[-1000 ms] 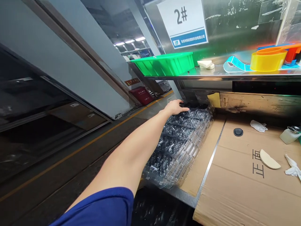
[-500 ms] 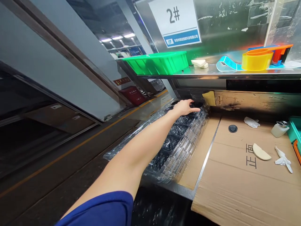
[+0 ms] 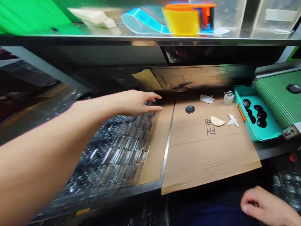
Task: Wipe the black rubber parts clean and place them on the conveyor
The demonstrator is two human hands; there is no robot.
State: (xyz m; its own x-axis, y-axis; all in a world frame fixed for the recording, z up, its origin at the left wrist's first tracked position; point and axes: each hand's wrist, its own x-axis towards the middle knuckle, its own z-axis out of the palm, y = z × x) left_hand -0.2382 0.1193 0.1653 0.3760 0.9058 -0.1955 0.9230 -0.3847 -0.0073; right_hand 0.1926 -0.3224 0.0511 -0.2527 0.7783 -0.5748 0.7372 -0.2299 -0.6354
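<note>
My left hand [image 3: 142,103] reaches over the far right edge of a stack of clear plastic trays [image 3: 117,153]. Its thumb and fingers are apart, and no held object shows between them. Black round pieces lie in the trays, partly hidden under my forearm. My right hand [image 3: 261,204] is low at the right, in front of the bench edge, with its fingers curled in and nothing visible in them. To the right of my left hand a black round disc [image 3: 190,109] lies on the cardboard sheet [image 3: 199,157].
On the cardboard are a cream half-round pad [image 3: 217,121], crumpled white scraps [image 3: 232,120] and a small pump bottle [image 3: 228,98]. A teal bin [image 3: 261,135] holds several black discs beside a green conveyor belt [image 3: 277,94]. Overhead, a metal shelf [image 3: 131,40] carries a yellow tape roll [image 3: 182,22] and green bin [image 3: 33,18].
The view has swung to the right, bringing the teal bin, the conveyor and my right hand into sight. My left hand has moved from the trays' far end towards their right edge.
</note>
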